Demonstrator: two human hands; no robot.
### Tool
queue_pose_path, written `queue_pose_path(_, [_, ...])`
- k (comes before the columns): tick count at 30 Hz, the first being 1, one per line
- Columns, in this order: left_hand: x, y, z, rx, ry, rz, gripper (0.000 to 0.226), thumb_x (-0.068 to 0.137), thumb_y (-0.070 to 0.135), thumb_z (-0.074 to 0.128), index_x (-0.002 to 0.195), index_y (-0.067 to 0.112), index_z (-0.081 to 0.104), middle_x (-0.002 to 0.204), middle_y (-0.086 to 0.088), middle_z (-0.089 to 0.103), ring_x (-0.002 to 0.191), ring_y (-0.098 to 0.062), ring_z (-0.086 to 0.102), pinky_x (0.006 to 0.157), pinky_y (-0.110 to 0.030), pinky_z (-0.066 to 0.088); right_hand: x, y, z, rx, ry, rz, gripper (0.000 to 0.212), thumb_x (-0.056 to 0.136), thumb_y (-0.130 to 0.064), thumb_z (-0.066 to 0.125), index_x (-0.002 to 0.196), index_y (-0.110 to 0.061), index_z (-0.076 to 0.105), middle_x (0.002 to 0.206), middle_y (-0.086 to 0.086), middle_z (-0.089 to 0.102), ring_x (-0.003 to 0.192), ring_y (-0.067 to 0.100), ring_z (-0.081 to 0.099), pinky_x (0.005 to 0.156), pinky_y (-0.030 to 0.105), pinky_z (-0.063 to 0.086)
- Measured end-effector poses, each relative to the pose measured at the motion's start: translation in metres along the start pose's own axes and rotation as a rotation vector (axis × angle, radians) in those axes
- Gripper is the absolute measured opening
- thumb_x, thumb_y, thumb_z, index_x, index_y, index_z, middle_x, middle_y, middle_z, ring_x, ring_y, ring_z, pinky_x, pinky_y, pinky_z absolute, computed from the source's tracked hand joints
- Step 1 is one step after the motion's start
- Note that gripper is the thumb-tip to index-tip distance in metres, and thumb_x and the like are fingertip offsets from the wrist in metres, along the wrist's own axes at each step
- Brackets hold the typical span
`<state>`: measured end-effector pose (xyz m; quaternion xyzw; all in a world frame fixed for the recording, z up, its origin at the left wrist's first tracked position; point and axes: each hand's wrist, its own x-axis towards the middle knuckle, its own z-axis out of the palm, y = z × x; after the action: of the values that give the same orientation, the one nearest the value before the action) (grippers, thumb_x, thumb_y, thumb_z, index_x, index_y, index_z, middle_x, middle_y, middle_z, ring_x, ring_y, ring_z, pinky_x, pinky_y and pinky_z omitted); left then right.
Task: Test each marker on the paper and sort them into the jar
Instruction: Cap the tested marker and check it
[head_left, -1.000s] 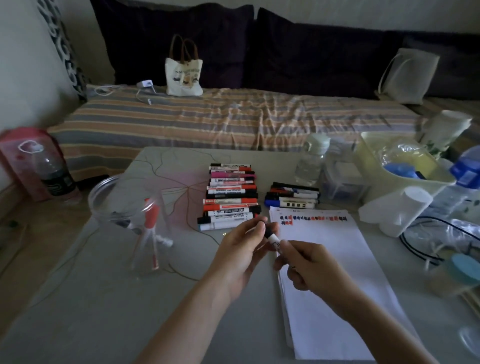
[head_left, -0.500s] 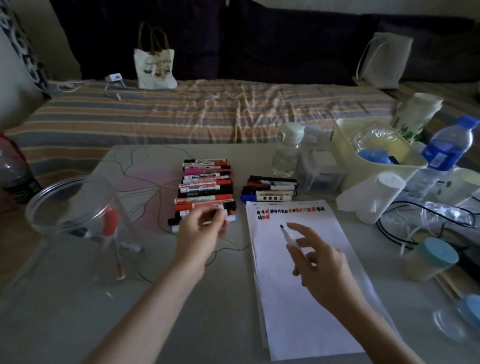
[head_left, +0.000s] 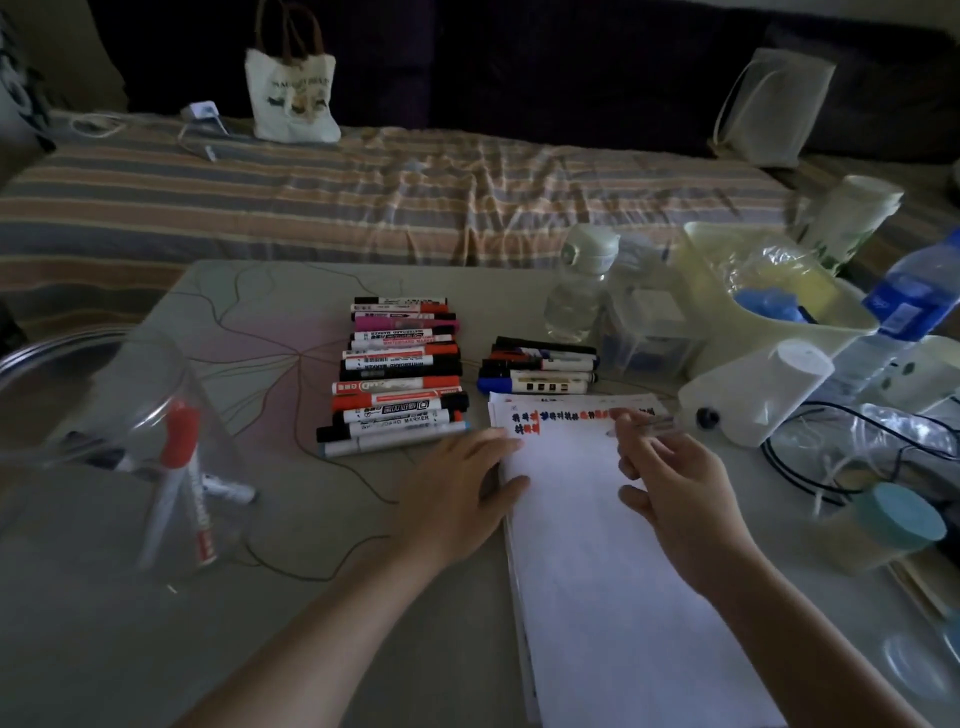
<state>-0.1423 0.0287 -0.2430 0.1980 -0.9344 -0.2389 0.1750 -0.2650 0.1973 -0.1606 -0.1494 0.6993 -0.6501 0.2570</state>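
Now my right hand (head_left: 675, 483) pinches the light, stiff marker (head_left: 647, 427) mid-barrel, the sensible grip; my left hand (head_left: 462, 488) lies spread, pinning the flimsy paper (head_left: 613, 571).

"WHITEBOARD MARKER" upside down on a black-capped marker (head_left: 400, 364) mid-row, "BOARD MARKER" on a white marker (head_left: 397, 427) near the row's near end, other labels and paper marks illegible

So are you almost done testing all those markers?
Not nearly. Done: a few markers, one red-capped, stand in the clear plastic jar, and the white paper has two rows of colour marks. In hand: the right hand holds a marker at the paper's top; the left hand steadies its edge. Left: the long marker row and smaller group.
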Motion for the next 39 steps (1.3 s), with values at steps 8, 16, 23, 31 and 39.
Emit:
queue_pose_path(8, [0.001,-0.002,0.009,0.025,0.064,0.036,0.058,0.082,0.069,0.044,0.123,0.033,0.064,0.142,0.011,0.050,0.125,-0.017,0.047,0.096,-0.037,0.049,0.066,0.003,0.025,-0.406,0.060,-0.197,0.028,0.093,-0.024,0.059,0.073,-0.009,0.071,0.064,0.003,0.070,0.054,0.012,0.061,0.058,0.032,0.052])
queue_pose_path(16, [0.002,0.000,0.006,0.037,0.068,0.019,0.057,0.079,0.073,0.045,0.122,0.039,0.062,0.141,0.019,0.047,0.122,-0.012,0.048,0.095,-0.033,0.049,0.079,0.037,0.029,-0.518,0.049,-0.214,0.029,0.089,-0.037,0.066,0.070,-0.016,0.071,0.062,-0.003,0.070,0.050,0.003,0.062,0.050,0.015,0.049])
queue_pose_path(23, [0.002,0.000,0.007,0.015,0.108,0.018,0.053,0.078,0.070,0.050,0.117,0.037,0.066,0.137,0.017,0.051,0.118,-0.014,0.051,0.092,-0.034,0.051,0.080,0.045,0.026,-0.532,0.086,-0.238,0.022,0.084,-0.036,0.072,0.069,-0.019,0.070,0.059,-0.002,0.069,0.053,0.003,0.063,0.053,0.018,0.052])
queue_pose_path(31, [0.002,0.000,0.007,0.006,0.077,0.011,0.057,0.078,0.071,0.047,0.121,0.038,0.064,0.140,0.019,0.048,0.123,-0.012,0.047,0.097,-0.034,0.049,0.085,0.048,0.027,-0.566,0.117,-0.238,0.032,0.083,-0.041,0.072,0.068,-0.013,0.069,0.055,-0.001,0.067,0.046,0.001,0.058,0.046,0.013,0.044])
queue_pose_path(39, [0.002,0.000,0.007,0.025,0.069,0.004,0.058,0.077,0.073,0.046,0.122,0.040,0.063,0.141,0.022,0.046,0.124,-0.010,0.045,0.095,-0.032,0.049,0.087,0.052,0.029,-0.610,0.150,-0.293,0.027,0.084,-0.038,0.072,0.075,-0.013,0.072,0.063,-0.003,0.069,0.056,0.006,0.063,0.057,0.022,0.053])
